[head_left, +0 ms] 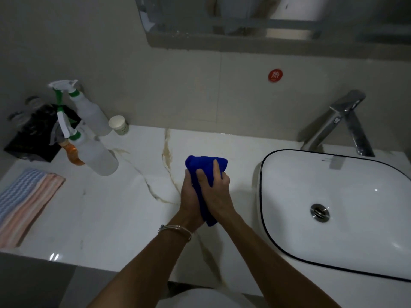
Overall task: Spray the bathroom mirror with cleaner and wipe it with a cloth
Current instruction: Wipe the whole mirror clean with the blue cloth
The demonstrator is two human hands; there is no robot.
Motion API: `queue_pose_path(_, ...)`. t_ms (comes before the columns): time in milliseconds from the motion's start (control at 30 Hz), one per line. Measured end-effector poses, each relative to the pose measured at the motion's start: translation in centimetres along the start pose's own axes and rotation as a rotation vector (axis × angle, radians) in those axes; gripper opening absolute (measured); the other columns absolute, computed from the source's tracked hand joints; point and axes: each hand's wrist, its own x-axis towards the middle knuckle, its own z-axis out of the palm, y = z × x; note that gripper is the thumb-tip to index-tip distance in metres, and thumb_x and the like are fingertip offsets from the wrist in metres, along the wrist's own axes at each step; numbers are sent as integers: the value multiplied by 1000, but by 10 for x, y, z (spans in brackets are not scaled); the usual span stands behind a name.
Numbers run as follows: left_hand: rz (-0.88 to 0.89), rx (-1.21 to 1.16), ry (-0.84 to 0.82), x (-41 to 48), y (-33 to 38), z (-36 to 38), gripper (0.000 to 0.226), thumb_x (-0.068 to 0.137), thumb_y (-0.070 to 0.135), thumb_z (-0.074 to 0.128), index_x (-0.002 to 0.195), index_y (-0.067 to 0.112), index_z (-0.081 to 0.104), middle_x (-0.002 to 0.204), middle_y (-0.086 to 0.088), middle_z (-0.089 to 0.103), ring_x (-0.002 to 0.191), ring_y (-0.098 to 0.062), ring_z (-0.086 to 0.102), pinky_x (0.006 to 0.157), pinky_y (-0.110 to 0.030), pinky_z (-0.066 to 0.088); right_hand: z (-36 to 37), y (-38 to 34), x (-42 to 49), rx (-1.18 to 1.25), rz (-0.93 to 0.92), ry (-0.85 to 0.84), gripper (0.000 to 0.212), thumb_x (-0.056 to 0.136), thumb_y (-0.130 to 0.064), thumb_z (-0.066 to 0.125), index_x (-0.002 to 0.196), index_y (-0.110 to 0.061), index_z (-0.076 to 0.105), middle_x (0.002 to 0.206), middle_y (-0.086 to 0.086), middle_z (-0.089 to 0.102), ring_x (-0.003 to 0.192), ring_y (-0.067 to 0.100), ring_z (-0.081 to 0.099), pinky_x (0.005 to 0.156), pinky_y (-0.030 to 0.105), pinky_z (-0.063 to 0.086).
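Note:
A bunched blue cloth (205, 163) is held between both hands above the white marble counter (115, 210). My left hand (189, 194) grips its left side and wears a bangle at the wrist. My right hand (219, 190) grips it from the right, fingers curled over the top. Two translucent spray bottles with green collars stand at the back left, one (91, 112) near the wall and one (95, 152) in front of it. The mirror's (222, 16) lower edge shows at the top of the view.
A white oval basin (289, 165) with a dark rim fills the right side, a chrome tap (342, 121) behind it. A paper cup (119, 124), a black bag (33, 132) and a folded striped towel (24, 203) lie on the left.

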Motion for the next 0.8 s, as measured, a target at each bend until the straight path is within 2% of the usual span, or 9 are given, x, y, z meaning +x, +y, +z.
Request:
queue_pose_path(67,10,-13,8,0,-2,8,50,97,49,33,118,13,60,115,-10,68,109,-28,62,98,-43,46,-8,-2,2,-7,-10,25,79,88,-64,46,151,-32,11,154,6,13,131,30,37,101,49,45)
queue_pose_path(167,14,98,10,1,-8,21,39,96,35,36,109,10,62,107,-13,69,101,-28,64,87,-41,52,-21,-2,10,8,39,35,81,85,-60,52,151,-33,12,150,2,19,126,28,42,99,46,47)
queue_pose_path(300,76,498,91,14,-6,35,23,95,23,37,81,15,54,79,-6,58,75,-17,57,68,-30,47,-27,-2,16,220,9,126,51,92,-41,47,140,-30,36,121,-2,57,104,16,59,92,41,52)
queue_pose_path(433,360,1074,102,40,7,22,21,93,18,39,76,20,52,81,-5,60,77,-18,59,65,-26,47,-21,-6,17,389,69,101,30,97,-31,42,126,-30,48,106,-5,63,97,15,63,89,44,54)
queue_pose_path(467,450,1255,130,44,14,17,22,93,19,36,81,20,55,87,-3,62,83,-19,60,68,-28,48,-20,-10,19,391,58,88,28,97,-29,42,124,-29,50,106,-4,64,96,15,63,88,43,54)
queue_pose_path(533,559,1461,172,45,34,15,29,97,25,32,110,22,58,120,-1,57,109,-20,53,92,-38,46,-20,-23,23,334,-33,67,22,99,-27,42,119,-32,50,106,-8,63,94,9,63,84,33,55)
queue_pose_path(633,699,1673,150,47,80,16,44,99,28,25,141,20,38,148,-5,35,135,-22,31,112,-43,23,-32,-62,33,121,-263,53,28,101,-24,41,113,-48,44,105,-20,58,94,0,59,80,19,49)
queue_pose_path(733,815,1826,144,54,140,25,52,100,37,22,148,18,23,155,-10,22,142,-23,19,115,-48,14,-45,-110,59,-125,-427,145,33,97,-31,41,130,-38,42,116,-4,59,94,15,62,84,39,53)
queue_pose_path(800,894,1858,172,56,183,34,54,100,39,26,150,19,19,157,-8,17,144,-23,13,116,-49,9,-51,-148,77,-280,-504,202,43,95,-38,41,138,-33,36,119,4,58,95,23,62,85,44,52)
